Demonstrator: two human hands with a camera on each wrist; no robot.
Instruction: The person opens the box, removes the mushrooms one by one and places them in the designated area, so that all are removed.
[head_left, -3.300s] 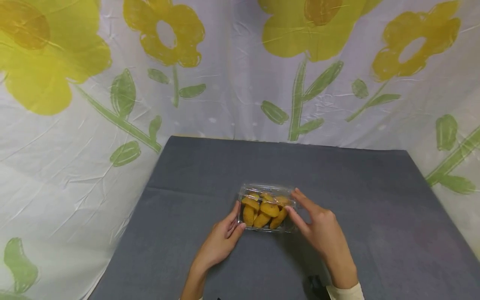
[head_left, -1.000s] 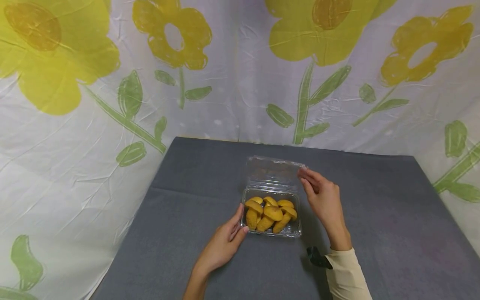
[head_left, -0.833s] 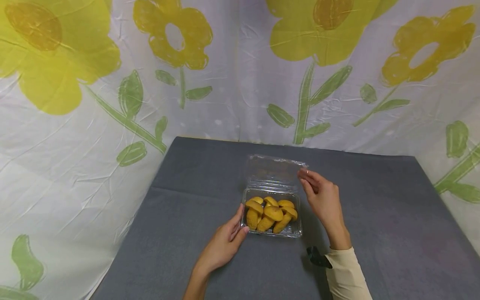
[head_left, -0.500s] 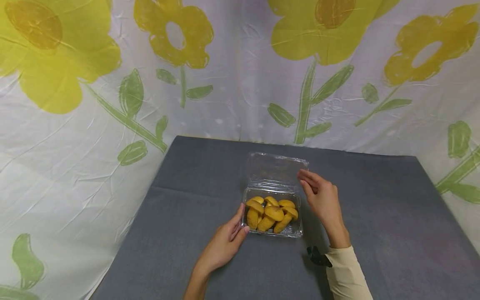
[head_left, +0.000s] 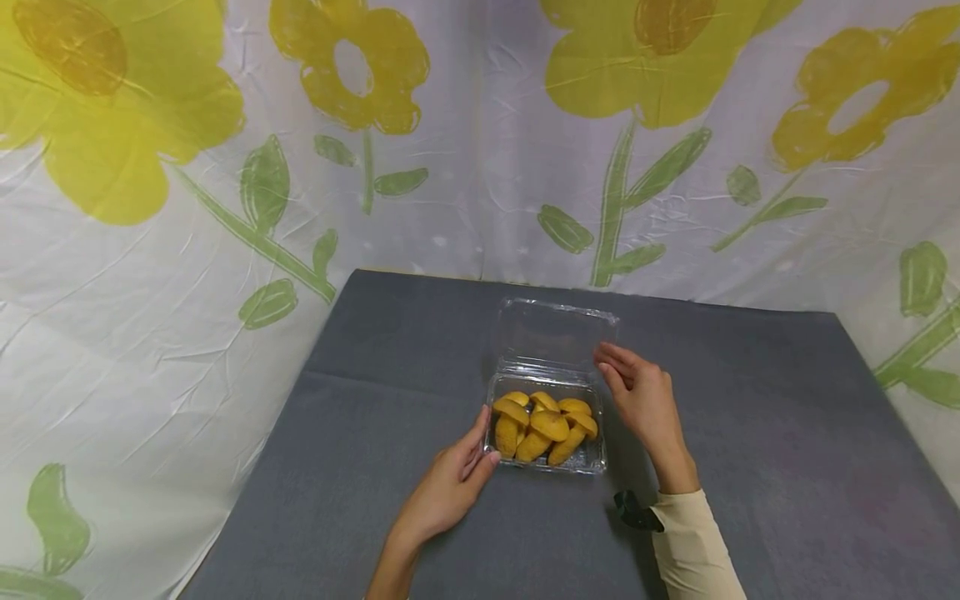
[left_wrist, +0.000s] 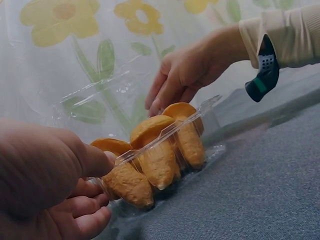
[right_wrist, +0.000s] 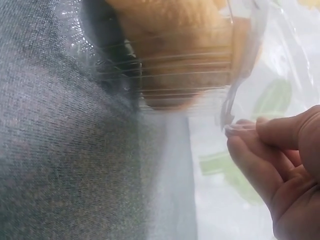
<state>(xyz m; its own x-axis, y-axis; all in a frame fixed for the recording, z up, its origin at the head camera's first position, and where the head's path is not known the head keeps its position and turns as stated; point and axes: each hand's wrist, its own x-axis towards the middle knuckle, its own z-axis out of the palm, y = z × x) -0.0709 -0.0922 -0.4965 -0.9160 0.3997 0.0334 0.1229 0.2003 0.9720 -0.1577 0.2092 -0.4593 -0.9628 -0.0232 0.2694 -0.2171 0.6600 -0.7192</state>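
A clear plastic clamshell box (head_left: 595, 458) stands on the table with its lid (head_left: 555, 333) raised and tipped back. Several yellow-brown mushrooms (head_left: 549, 427) lie inside. My left hand (head_left: 442, 492) grips the box's left end; in the left wrist view its thumb (left_wrist: 102, 161) presses on the rim and the other fingers sit lower at the side. At the lid's right edge is my right hand (head_left: 647, 404), its fingers extended and slightly bent. In the right wrist view those fingers (right_wrist: 250, 160) touch the clear plastic edge, with the thumb close to them.
A grey cloth covers the table (head_left: 405, 358). White fabric with painted yellow flowers (head_left: 480, 167) hangs behind and along both sides. A dark band (head_left: 633, 510) sits at the right sleeve (head_left: 690, 533).
The lid, down over the mushrooms in the oldest frame, has swung up and backward. Over the last second it tips a little farther back while the right fingertips stay nearly in place. Left hand keeps its grip.
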